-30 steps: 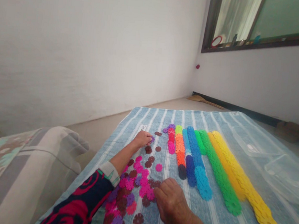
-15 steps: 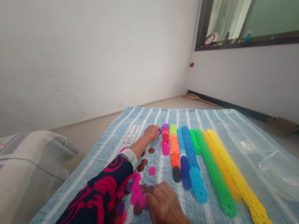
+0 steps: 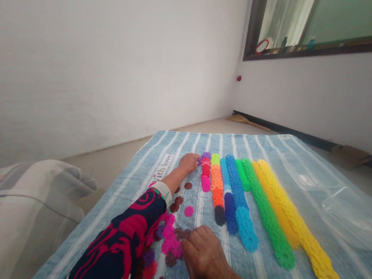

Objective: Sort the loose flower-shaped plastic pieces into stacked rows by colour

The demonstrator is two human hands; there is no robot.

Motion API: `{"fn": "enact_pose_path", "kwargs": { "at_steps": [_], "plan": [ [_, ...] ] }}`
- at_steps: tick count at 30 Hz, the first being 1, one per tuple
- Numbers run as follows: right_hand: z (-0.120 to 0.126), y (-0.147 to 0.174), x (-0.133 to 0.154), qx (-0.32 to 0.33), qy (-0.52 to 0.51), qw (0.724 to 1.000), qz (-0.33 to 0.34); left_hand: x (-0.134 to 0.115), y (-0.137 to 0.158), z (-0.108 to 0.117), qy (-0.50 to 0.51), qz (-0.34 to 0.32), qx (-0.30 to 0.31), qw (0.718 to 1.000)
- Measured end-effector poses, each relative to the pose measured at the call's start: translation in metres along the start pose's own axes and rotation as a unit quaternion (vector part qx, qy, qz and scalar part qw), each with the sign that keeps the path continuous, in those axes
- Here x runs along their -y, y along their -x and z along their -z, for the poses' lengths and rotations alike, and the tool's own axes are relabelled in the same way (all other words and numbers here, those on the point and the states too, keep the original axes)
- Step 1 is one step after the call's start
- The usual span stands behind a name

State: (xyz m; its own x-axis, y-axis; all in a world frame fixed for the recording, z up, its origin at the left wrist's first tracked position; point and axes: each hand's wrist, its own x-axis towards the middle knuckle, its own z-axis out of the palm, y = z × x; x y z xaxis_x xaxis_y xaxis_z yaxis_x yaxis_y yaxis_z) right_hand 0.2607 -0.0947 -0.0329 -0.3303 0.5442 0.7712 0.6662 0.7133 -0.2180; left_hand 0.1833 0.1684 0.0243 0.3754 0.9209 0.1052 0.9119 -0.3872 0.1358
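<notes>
Pinched at the left hand's fingertips in the head view is, seemingly, a purple disc, just beside the purple-red-pink row; the right hand curls by loose pink discs, contents hidden.

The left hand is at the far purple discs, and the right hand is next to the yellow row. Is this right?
One part is wrong: the right hand is next to the loose pink discs, not the yellow row, as the head view shows. The left hand is at the far purple discs.
</notes>
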Motion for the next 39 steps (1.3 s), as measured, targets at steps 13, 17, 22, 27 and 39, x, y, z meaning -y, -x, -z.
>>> {"fn": "enact_pose_path", "kwargs": {
  "at_steps": [13,17,22,27,39],
  "plan": [
    [-0.002,0.003,-0.002,0.023,0.017,1.0,0.006,0.005,0.004,-0.003,-0.021,0.028,-0.028,0.999],
    [-0.001,0.002,-0.001,0.01,0.013,1.0,0.007,0.007,0.013,-0.002,-0.034,0.033,-0.022,0.999],
    [0.0,0.0,-0.001,0.004,0.008,1.0,0.007,0.007,0.016,-0.006,-0.04,0.04,-0.011,0.998],
    [0.001,0.0,0.0,0.006,0.001,1.0,-0.002,0.004,0.012,-0.005,-0.056,0.031,-0.014,0.998],
    [0.0,0.0,-0.001,0.004,-0.005,1.0,0.002,0.004,0.007,-0.01,-0.054,0.049,-0.03,0.997]
  ]
}}
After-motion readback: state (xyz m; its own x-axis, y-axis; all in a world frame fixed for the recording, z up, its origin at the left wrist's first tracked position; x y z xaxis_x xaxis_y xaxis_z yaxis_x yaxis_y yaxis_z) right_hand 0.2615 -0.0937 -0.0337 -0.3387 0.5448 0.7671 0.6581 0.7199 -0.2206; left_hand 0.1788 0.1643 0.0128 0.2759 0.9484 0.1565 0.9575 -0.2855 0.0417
